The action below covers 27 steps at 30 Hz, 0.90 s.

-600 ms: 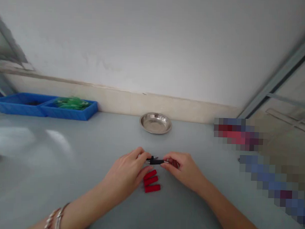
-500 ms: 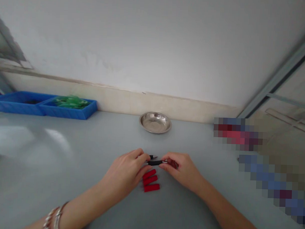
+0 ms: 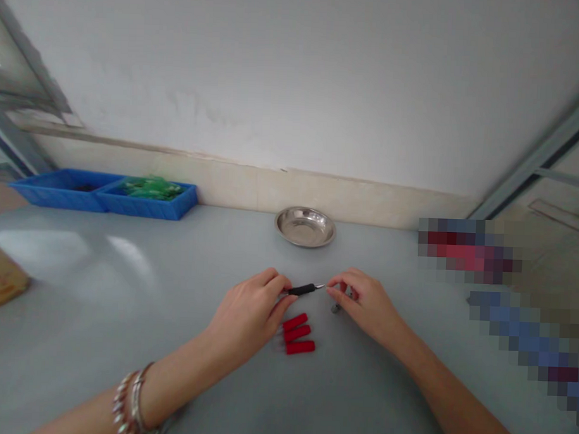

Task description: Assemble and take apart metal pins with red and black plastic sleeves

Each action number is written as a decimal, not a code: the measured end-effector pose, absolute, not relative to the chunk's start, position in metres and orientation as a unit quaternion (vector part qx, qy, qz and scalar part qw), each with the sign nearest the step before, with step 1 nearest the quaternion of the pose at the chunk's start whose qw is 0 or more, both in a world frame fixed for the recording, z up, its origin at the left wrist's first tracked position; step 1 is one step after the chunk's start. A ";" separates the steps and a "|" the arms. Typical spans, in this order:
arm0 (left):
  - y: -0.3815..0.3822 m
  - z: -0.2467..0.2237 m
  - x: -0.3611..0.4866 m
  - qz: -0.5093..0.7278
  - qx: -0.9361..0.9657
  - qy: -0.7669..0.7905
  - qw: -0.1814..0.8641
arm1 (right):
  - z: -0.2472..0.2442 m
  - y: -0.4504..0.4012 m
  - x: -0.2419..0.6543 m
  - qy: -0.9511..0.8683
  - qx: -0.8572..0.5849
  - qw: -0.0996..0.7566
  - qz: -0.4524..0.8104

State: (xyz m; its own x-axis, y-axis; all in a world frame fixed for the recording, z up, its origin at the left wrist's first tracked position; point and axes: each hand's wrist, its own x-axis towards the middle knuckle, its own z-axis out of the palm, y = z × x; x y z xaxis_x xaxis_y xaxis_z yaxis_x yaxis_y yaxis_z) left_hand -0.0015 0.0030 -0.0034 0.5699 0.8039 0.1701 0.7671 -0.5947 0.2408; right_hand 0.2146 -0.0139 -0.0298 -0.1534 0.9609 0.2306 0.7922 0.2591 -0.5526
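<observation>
Head view: the black pen-like piece [image 3: 302,289] is pinched by the left hand [image 3: 253,304] beyond three red pieces [image 3: 299,333], seemingly so that its metal tip [image 3: 320,286] is left exposed toward the right hand [image 3: 366,303], whose grip cannot be told.

The left grip [image 3: 253,307] hides one end of a slim black, silver-tipped rod [image 3: 302,289]; the frame's left edge cuts a tan object [image 3: 2,278].
</observation>
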 end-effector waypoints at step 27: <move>0.001 -0.003 0.000 0.123 0.891 0.426 0.094 | -0.021 -0.018 0.211 -0.653 -0.547 0.418 0.316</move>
State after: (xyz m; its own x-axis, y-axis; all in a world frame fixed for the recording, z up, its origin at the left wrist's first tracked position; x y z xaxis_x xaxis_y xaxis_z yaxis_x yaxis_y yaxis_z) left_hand -0.0001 0.0013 -0.0029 0.6070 0.7824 0.1396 0.7357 -0.6196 0.2735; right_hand 0.2112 -0.0176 -0.0210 -0.0527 0.9784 0.2001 0.4491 0.2022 -0.8703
